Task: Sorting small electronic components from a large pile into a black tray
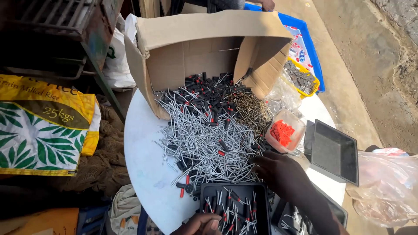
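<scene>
Right hand (278,172) rests loose on the grey nails (204,139) heaped over the white table (143,161), grasping nothing I can tell. Left hand (200,224) touches the black tray (233,209), fingers curled. Nails look light, stiff, sharp-tipped and slippery: pinch them mid-shank.

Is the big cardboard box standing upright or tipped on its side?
Tipped on its side: the cardboard box has its open mouth facing the table, and nails spill out across the white tabletop.

A right hand (278,172) rests on grey nails (204,139) spilled from a tipped cardboard box (196,48) (round white counter (143,156)); the left hand (201,224) touches a black tray (235,209).
</scene>
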